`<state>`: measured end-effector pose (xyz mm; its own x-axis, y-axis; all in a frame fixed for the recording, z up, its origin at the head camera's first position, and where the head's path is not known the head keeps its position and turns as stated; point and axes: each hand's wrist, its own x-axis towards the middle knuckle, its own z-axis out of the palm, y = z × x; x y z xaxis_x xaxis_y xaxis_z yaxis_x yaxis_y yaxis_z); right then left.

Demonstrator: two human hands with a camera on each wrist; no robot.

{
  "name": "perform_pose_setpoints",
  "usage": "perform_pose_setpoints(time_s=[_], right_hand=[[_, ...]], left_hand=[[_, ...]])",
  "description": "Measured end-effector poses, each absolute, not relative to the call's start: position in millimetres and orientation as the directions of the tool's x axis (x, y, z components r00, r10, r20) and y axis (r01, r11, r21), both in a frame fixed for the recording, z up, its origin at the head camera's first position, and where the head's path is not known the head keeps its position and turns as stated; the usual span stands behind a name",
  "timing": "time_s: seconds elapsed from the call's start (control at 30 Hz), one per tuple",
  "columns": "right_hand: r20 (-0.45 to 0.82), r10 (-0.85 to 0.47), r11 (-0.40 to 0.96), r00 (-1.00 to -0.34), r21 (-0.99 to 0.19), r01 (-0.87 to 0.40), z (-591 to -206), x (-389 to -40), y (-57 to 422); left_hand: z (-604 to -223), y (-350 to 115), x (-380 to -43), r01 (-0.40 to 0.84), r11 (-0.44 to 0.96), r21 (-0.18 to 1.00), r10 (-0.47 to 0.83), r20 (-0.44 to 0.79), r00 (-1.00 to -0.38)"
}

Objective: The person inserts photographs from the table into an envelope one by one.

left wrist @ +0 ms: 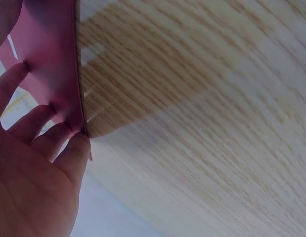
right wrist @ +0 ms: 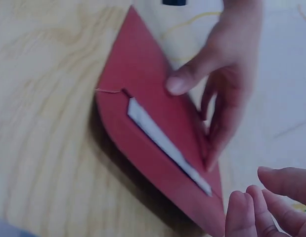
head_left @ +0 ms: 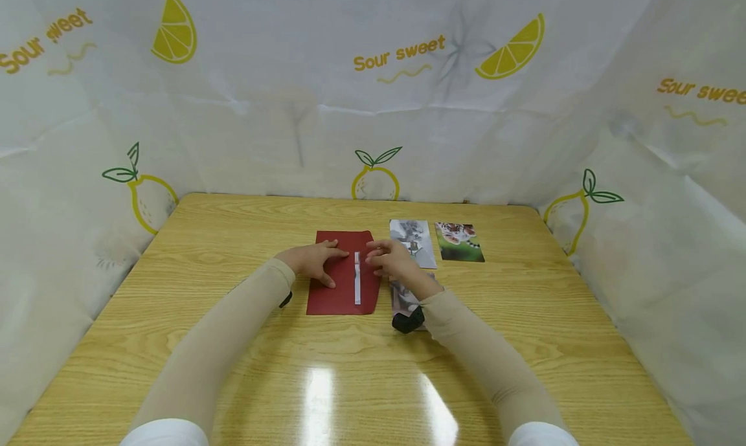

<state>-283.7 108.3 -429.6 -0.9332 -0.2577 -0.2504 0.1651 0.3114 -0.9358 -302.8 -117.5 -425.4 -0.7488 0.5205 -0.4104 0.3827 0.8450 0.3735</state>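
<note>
A red envelope (head_left: 332, 301) lies on the wooden table with a white strip (head_left: 358, 287) running along its flap. My left hand (head_left: 315, 261) rests on the envelope's left part, thumb and fingers spread; in the left wrist view its fingertips touch the red paper (left wrist: 49, 49). Just past the flap side, my right hand (head_left: 396, 259) hovers with fingers loosely bent. The right wrist view shows those fingers (right wrist: 276, 202) holding nothing, apart from the envelope (right wrist: 143, 64). That view also shows the strip (right wrist: 165, 145) looking partly raised, though the picture is blurred.
Right of the envelope lie a grey picture card (head_left: 427, 245) and a tiger picture card (head_left: 460, 246). Another picture card (head_left: 402, 300) is partly covered by my right wrist and its black wrist device (head_left: 408, 321). A lemon-printed white curtain (head_left: 262, 148) stands behind the wooden table (head_left: 245, 223).
</note>
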Motion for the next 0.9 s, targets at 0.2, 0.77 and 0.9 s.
perform_pose_setpoints(time_s=[0.2,0.77,0.9], right_hand=[[-0.153,-0.310,0.234,-0.938,-0.969,0.080,-412.3,-275.4,136.0],[-0.072,-0.239,0.248,-0.968,-0.969,0.011,-409.8,-257.6,217.2],[-0.106,-0.237,0.258,-0.966,-0.965,0.042,-417.8,-254.5,232.0]], left_hand=[[-426.9,-117.8,-302.1,0.385,0.845,0.370,0.520,-0.405,-0.752],[-426.8,-118.0,-302.5,0.389,0.844,0.368,0.523,-0.405,-0.750],[-425.7,-118.0,-301.3,0.388,0.845,0.368,0.522,-0.406,-0.750]])
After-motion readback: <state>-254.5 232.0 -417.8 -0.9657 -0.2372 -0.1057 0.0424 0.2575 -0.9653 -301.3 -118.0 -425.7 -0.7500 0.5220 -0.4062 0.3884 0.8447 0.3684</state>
